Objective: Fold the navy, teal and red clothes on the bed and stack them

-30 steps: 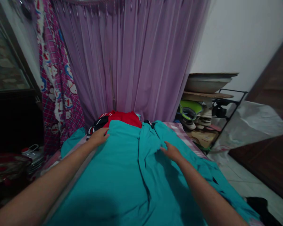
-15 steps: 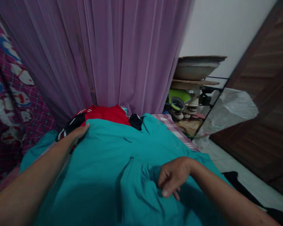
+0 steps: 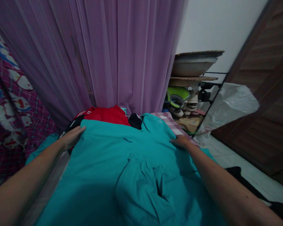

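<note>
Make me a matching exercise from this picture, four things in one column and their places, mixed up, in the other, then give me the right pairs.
Things:
1. Left hand
2. Red garment
3. White plastic bag
4. Right hand

Places:
A. In front of the brown wooden panel
B. At the right side of the teal garment
C. At the teal garment's far left corner
D. Between the teal garment and the purple curtain

Pairs: 1-C, 2-D, 3-A, 4-B
</note>
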